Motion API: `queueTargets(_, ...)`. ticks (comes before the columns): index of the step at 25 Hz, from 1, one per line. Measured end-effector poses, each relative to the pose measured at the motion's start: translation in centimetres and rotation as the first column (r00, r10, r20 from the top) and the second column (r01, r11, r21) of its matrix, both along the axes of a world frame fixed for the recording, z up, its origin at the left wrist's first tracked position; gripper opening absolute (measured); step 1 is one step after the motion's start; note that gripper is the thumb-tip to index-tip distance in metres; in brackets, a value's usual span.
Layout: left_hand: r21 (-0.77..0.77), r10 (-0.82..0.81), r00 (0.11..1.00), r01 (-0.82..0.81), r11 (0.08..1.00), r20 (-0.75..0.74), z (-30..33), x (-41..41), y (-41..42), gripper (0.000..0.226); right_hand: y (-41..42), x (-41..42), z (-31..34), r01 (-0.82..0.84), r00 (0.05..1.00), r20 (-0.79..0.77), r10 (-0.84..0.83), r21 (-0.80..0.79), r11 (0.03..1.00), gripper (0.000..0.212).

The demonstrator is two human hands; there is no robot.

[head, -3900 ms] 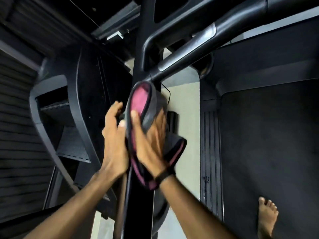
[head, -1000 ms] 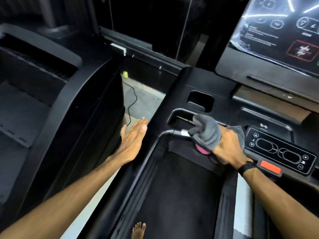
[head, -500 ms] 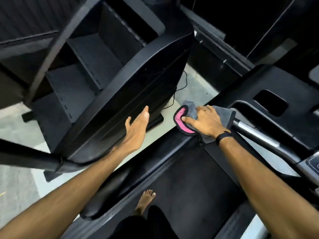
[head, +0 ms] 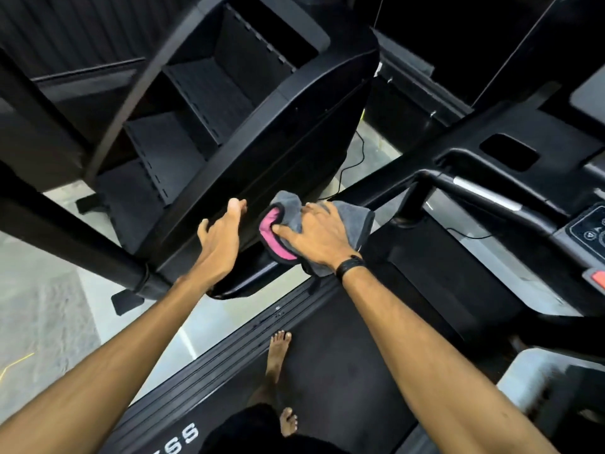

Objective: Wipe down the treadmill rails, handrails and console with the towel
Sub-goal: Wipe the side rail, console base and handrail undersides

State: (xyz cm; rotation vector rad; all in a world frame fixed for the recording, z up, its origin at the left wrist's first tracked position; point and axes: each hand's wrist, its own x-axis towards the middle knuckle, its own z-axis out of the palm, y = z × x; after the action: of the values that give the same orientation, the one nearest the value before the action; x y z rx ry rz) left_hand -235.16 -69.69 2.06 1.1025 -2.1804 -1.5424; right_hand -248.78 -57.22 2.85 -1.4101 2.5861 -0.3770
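Bare feet (head: 278,352) on treadmill belt (head: 343,355). Right hand (head: 319,235), black wristband, fingers spread flat, pressing grey-and-pink towel (head: 288,221) onto left handrail (head: 248,280). Left hand (head: 222,237) just beside, fingers straight, holding nothing. Console (head: 589,229) at right edge. Black stair machine (head: 229,103) beyond.

Right hand (head: 319,235) presses grey-pink towel (head: 288,224) onto left handrail (head: 258,273), fingers spread flat. Left hand (head: 222,237) open, just beside towel. Bare feet (head: 278,352) on belt (head: 343,355).
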Motion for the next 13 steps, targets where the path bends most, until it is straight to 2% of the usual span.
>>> queueTargets(2,-0.056,0.133,0.991,-0.133,0.99,0.001,1.1,2.7,-0.2,0.055,-0.5,2.8,0.1,-0.018,1.0,-0.005,0.018,-0.004,1.0,0.056)
queueTargets(4,-0.151,0.199,0.979,-0.189,0.97,0.051,2.0,4.6,-0.8,0.045,-0.9,4.8,0.1,-0.026,1.0,-0.005,0.026,-0.011,1.0,0.058)
queueTargets(8,-0.283,0.16,0.971,-0.105,0.953,0.179,3.1,7.3,-2.0,0.04,-1.7,9.1,0.1,-0.021,1.0,-0.023,0.02,-0.023,1.0,0.058)
queueTargets(10,-0.28,0.118,0.966,-0.051,0.959,0.228,3.1,7.4,-2.8,0.039,-2.1,10.8,0.1,-0.004,1.0,-0.02,0.003,-0.02,1.0,0.06)
queueTargets(13,-0.197,0.001,0.921,0.083,0.977,0.39,3.5,6.4,-3.3,0.059,-2.1,12.6,-0.3,0.006,0.997,0.071,-0.002,-0.046,0.999,0.058)
